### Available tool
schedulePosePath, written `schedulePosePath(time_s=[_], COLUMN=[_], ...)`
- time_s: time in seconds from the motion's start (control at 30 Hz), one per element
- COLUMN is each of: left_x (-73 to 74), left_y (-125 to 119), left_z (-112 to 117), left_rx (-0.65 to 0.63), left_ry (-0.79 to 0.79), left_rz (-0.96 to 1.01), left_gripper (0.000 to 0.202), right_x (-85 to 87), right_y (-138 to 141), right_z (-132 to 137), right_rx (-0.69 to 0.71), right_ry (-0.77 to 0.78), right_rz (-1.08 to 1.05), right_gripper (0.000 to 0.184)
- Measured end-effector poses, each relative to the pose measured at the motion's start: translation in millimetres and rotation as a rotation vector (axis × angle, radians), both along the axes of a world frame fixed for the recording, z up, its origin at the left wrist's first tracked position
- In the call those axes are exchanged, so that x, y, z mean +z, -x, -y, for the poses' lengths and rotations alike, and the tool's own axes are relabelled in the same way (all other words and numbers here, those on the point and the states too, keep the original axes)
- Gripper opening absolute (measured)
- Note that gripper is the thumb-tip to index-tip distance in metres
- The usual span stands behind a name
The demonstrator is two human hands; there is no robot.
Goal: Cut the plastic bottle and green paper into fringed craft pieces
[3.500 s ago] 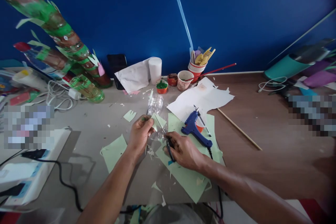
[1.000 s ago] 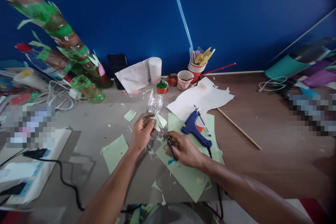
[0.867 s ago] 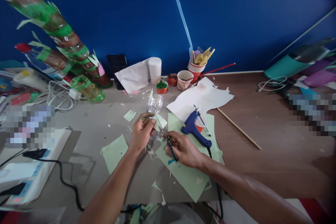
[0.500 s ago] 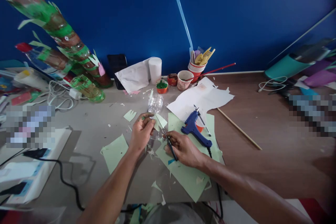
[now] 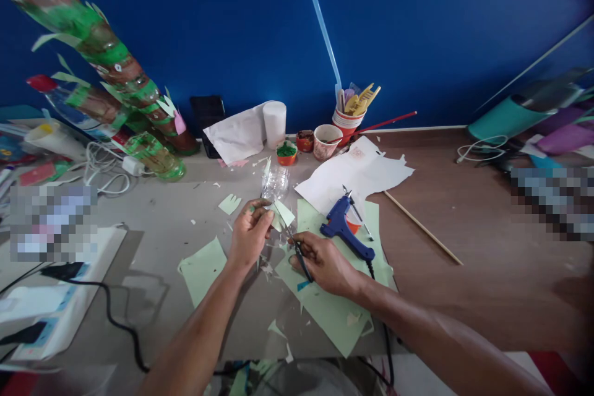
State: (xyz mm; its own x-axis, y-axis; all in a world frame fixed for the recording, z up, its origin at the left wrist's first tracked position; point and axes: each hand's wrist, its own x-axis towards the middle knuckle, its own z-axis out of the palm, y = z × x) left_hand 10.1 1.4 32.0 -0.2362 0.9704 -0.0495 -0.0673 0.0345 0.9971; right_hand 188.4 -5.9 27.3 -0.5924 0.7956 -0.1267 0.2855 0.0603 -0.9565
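No legible text, label or number; faint reddish mark (image 5: 357,152) on white paper sheet (image 5: 375,176) unreadable.

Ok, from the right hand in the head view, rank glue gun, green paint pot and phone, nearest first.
1. Glue gun, just beyond the right hand.
2. Green paint pot, back centre.
3. Phone, far back-left by the wall.

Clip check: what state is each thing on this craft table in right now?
left hand: pinching the paper piece
right hand: gripping the scissors, blades toward the piece
glue gun: lying down, untouched
paint pot: open, green inside
paper cup: upright, full of tools
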Motion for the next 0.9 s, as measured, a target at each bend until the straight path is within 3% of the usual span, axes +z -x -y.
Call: schedulePosePath(time_s=[0.67,0.9], left_x=[3.6,1.0], left_y=[-0.7,-2.2], left_z=[0.5,-0.1], left_rx=[-0.038,-0.014], left_ry=[0.025,0.036], left_rz=[-0.008,0.089], left_gripper=[0.023,0.027], right_x=[4.4,-0.6], right_y=[-0.4,-0.1], right_z=[-1.0,-1.6], right_rx=[-0.025,-0.024], right_ry=[-0.020,0.096], right_rz=[0.006,-0.093], right_gripper=[0.020,0.020])
